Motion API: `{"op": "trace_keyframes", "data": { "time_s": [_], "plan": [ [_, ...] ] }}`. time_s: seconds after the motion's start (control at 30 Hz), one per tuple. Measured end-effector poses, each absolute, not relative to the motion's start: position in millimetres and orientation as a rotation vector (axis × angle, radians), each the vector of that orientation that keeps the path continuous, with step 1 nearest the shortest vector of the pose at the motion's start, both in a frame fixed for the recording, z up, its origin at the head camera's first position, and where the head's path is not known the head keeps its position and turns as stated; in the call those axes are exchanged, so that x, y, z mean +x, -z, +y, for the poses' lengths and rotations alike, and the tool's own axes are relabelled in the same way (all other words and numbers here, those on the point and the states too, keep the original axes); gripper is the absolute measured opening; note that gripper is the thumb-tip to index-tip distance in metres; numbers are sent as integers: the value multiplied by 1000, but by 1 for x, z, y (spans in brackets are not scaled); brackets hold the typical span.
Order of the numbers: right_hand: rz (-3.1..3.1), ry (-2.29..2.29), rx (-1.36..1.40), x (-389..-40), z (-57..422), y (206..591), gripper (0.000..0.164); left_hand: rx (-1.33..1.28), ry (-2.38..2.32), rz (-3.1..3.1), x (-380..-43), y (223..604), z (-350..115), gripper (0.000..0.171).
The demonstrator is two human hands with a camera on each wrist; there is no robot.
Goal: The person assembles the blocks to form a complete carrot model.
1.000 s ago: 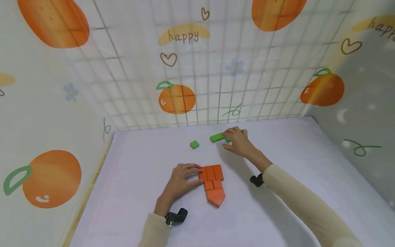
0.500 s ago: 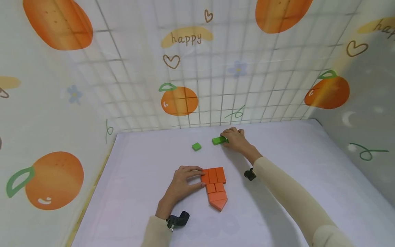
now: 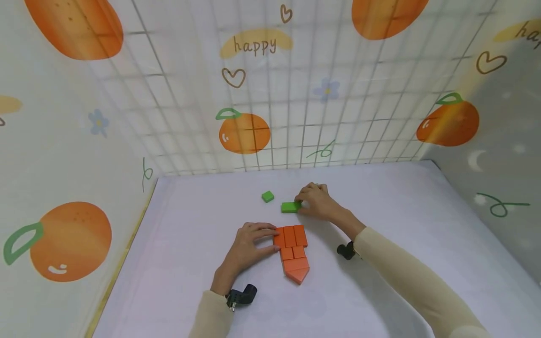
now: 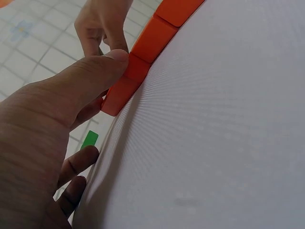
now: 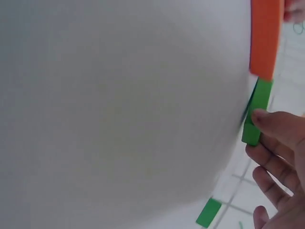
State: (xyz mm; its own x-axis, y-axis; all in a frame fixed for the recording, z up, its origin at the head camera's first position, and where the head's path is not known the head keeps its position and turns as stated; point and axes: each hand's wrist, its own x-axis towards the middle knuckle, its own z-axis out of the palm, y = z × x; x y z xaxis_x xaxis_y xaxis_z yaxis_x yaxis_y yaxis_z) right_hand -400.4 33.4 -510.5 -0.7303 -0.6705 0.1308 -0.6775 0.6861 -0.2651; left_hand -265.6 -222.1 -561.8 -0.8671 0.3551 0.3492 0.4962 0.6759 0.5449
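Note:
Several orange blocks (image 3: 289, 236) lie edge to edge on the table, with a pointed block (image 3: 297, 274) at the near end. My left hand (image 3: 249, 244) holds the leftmost orange block (image 4: 123, 93) between thumb and fingers. A little beyond the orange shape, my right hand (image 3: 318, 202) pinches a long green block (image 3: 290, 207), low over the table or on it. In the right wrist view, the thumb presses on the green block (image 5: 259, 105), whose far end is close to an orange block (image 5: 265, 40). Part of the green block is hidden by the fingers.
A small green block (image 3: 267, 196) lies left of my right hand. Another green block (image 5: 208, 213) shows behind that hand in the right wrist view. A printed cloth wall (image 3: 253, 94) stands along the table's back edge.
My right hand has taken hold of the long green block and brought it nearer and slightly left, toward the orange shape. The left hand stays at the orange blocks.

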Motion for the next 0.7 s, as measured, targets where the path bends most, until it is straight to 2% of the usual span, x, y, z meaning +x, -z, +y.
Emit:
{"op": "trace_keyframes", "data": {
  "time_s": [0.2, 0.7],
  "plan": [
    [-2896, -469, 1217, -385, 30, 507, 28, -697, 956, -2663, -267, 564, -223, 38],
    [-2905, -549, 1365, -370, 32, 508, 24, -660, 974, -2701, -265, 560, -222, 40]
  ]
}}
